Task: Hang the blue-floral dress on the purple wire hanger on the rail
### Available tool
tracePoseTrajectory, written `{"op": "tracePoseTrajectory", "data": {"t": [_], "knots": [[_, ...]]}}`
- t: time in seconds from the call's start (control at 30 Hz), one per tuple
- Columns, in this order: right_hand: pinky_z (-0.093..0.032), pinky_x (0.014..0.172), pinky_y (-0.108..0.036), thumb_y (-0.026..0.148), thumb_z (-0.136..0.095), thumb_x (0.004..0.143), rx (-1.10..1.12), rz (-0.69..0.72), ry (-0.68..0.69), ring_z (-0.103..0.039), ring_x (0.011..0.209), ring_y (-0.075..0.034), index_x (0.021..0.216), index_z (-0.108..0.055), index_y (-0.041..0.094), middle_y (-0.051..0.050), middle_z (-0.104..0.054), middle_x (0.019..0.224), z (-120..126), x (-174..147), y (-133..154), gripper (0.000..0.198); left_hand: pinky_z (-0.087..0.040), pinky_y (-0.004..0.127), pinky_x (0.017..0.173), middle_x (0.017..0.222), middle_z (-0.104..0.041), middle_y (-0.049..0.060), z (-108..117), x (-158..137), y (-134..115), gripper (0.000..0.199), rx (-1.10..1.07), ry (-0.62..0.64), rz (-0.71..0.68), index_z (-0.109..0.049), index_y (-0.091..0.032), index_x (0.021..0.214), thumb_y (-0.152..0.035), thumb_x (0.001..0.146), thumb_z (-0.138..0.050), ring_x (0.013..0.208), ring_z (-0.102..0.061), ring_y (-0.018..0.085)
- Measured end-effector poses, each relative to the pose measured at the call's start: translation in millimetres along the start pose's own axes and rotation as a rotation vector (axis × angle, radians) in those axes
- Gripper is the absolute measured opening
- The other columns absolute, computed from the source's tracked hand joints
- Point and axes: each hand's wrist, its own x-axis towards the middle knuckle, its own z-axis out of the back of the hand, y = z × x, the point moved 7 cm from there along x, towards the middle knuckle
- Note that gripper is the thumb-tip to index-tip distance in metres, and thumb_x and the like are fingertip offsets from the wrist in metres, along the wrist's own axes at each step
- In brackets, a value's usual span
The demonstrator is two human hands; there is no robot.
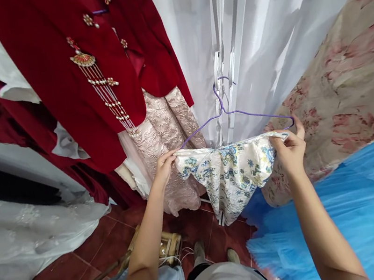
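A white dress with blue and yellow flowers (229,171) hangs from a purple wire hanger (222,111), its ruffled top edge stretched wide. The hanger's hook sits at a white metal fitting (220,66). At the left corner of the dress, my left hand (165,166) is closed, pinching the top edge close to the hanger's left end. My right hand (290,145) pinches the right corner of the dress, with fingers touching the hanger's right end. The lower part of the dress hangs free above the floor.
To the left hangs a dark red jacket (97,45) with beaded ornaments, above a pink textured garment (168,133). White curtains (269,13) hang behind. Floral fabric (342,68) and blue tulle (361,207) are on the right. A bamboo piece (170,246) lies on the red tiled floor (93,242).
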Motion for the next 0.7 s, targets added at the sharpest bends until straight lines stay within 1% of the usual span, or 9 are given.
{"op": "tracePoseTrajectory", "data": {"t": [0.07,0.13,0.2,0.3,0.4,0.5,0.6,0.7], "knots": [[-0.040,0.112,-0.045,0.026,-0.067,0.080,-0.005,0.028,-0.016,-0.035,0.147,-0.030,0.081,-0.074,0.021,-0.009,-0.062,0.131,0,-1,-1,0.009,-0.049,0.032,0.098,0.093,-0.079,0.005,2,0,-1,0.027,0.001,-0.008,-0.016,-0.082,-0.021,0.089,-0.025,0.062,-0.076,0.104,-0.070,0.024],[-0.040,0.112,-0.045,0.027,-0.068,0.080,-0.022,0.035,-0.030,-0.036,0.146,-0.031,0.081,-0.075,0.021,-0.009,-0.062,0.133,-1,-2,-3,0.009,-0.050,0.031,0.096,0.089,-0.079,0.004,4,3,-2,0.023,-0.012,-0.016,-0.020,-0.081,-0.022,0.084,-0.025,0.062,-0.077,0.100,-0.070,0.023],[-0.039,0.113,-0.045,0.026,-0.068,0.080,-0.036,0.030,-0.043,-0.036,0.147,-0.031,0.082,-0.075,0.022,-0.008,-0.059,0.139,-2,-4,-6,0.009,-0.052,0.032,0.090,0.083,-0.077,0.004,6,9,-1,0.019,-0.025,-0.017,-0.004,-0.080,-0.022,0.079,-0.025,0.061,-0.077,0.092,-0.070,0.023],[-0.038,0.114,-0.044,0.024,-0.067,0.080,-0.048,0.034,-0.051,-0.036,0.148,-0.031,0.082,-0.075,0.022,-0.009,-0.059,0.140,-4,-8,-5,0.009,-0.051,0.030,0.079,0.075,-0.073,0.002,10,20,-2,0.014,0.013,-0.004,-0.006,-0.077,-0.022,0.073,-0.025,0.059,-0.074,0.081,-0.067,0.022],[-0.039,0.113,-0.042,0.023,-0.066,0.080,-0.061,0.004,-0.041,-0.035,0.149,-0.031,0.083,-0.076,0.021,-0.010,-0.055,0.146,-5,-11,-3,0.010,-0.047,0.028,0.071,0.069,-0.069,0.001,11,31,-10,0.009,0.131,0.069,-0.080,-0.075,-0.022,0.068,-0.025,0.063,-0.070,0.073,-0.060,0.020],[-0.038,0.113,-0.042,0.023,-0.067,0.080,-0.073,-0.032,-0.043,-0.034,0.150,-0.030,0.085,-0.076,0.021,-0.010,-0.050,0.153,-6,-14,-3,0.011,-0.042,0.027,0.066,0.066,-0.064,0.000,7,39,-17,0.009,0.224,0.151,-0.128,-0.074,-0.021,0.066,-0.026,0.065,-0.066,0.067,-0.054,0.018],[-0.040,0.111,-0.043,0.025,-0.068,0.079,-0.065,-0.061,-0.068,-0.037,0.148,-0.031,0.084,-0.076,0.021,-0.011,-0.051,0.152,-8,-16,-5,0.010,-0.038,0.026,0.061,0.062,-0.059,0.000,1,45,-19,0.009,0.188,0.212,-0.074,-0.071,-0.020,0.064,-0.025,0.063,-0.064,0.063,-0.050,0.017],[-0.039,0.111,-0.044,0.028,-0.070,0.079,-0.068,-0.074,-0.110,-0.042,0.145,-0.032,0.079,-0.074,0.019,-0.013,-0.052,0.151,-10,-19,-7,0.009,-0.034,0.024,0.054,0.059,-0.054,-0.002,-7,50,-17,0.006,0.078,0.245,0.039,-0.067,-0.019,0.064,-0.023,0.060,-0.066,0.056,-0.045,0.013]]}}
